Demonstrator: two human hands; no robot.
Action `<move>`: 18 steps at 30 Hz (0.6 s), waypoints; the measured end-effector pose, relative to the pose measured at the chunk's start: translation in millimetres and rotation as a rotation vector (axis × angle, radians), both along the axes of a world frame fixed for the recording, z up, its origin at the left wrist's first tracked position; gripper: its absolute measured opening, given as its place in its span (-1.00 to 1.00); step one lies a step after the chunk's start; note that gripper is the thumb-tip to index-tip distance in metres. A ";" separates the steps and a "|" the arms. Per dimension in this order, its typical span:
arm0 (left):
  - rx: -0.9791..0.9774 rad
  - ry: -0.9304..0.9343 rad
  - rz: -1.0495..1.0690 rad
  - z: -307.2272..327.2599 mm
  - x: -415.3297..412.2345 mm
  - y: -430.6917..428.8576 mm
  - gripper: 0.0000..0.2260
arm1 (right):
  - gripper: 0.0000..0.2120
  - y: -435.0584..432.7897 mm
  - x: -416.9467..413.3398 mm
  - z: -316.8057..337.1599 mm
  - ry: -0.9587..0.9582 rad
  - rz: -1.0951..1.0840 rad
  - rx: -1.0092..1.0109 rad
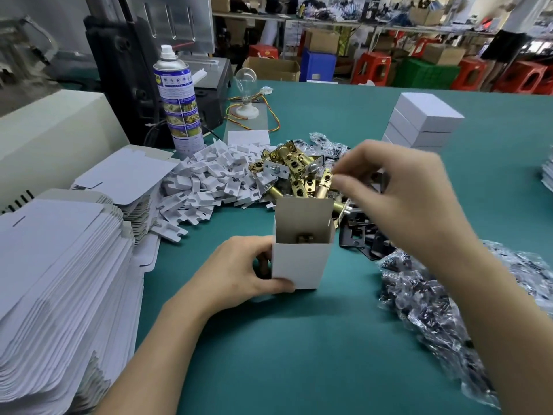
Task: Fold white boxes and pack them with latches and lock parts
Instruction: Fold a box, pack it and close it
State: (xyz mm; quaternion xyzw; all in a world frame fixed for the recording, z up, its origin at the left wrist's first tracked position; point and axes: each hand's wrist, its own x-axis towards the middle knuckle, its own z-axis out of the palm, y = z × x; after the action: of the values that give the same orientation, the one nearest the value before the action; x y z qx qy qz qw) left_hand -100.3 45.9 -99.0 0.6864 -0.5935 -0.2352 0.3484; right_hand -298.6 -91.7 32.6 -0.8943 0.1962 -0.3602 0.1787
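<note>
Centrally, on the green table [299, 339], standing upright with top flaps open: a white box [302, 262]. Gripped low on its left side by the left hand [236, 274], thumb across the front face, fingers curled round behind. Just visible inside, low down: a brass part [305, 237]. Above and to the right, hovering over the heap of brass latches [296, 172]: the right hand [401, 199], fingertips drawn together as if pinching, yet too blurred to say whether holding something or not. Beside the box on the right, black plates [359, 235], then a drift of clear bagged small parts [434, 301]. To the left, a pile of white card inserts [206, 181] and stacks of flat box blanks [59, 265]. Far back on the right, finished boxes [422, 121], closed and stacked.

Judging by looks: thin card, light, easily dented or tipped, so best steadied low at the walls, never squeezed at the open rim. Latches probably heavy for their size, hard and smooth; best taken by the tube body between thumb and fingers and lowered in endways, not dropped. Bags likely slippery and crinkly; better pinched at a corner.
</note>
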 end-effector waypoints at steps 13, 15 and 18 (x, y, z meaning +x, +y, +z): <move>0.036 0.029 0.007 1.2 -2.5 -0.4 -0.64 | -0.59 -31.2 -0.6 -42.6 0.248 -0.208 0.221; 0.041 0.029 0.007 0.6 -2.7 -0.8 -0.62 | -0.64 -32.9 -0.3 -44.7 0.312 -0.204 0.221; 0.043 0.032 0.007 0.4 -2.9 -1.4 -0.59 | -0.88 -35.9 2.4 -44.9 0.341 -0.155 0.218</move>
State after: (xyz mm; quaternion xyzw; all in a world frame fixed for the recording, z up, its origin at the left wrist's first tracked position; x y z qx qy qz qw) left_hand -103.2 44.5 -98.6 0.6919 -0.5803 -0.2577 0.3436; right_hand -296.2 -127.7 -12.3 -0.8999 0.3295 -0.1928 0.2106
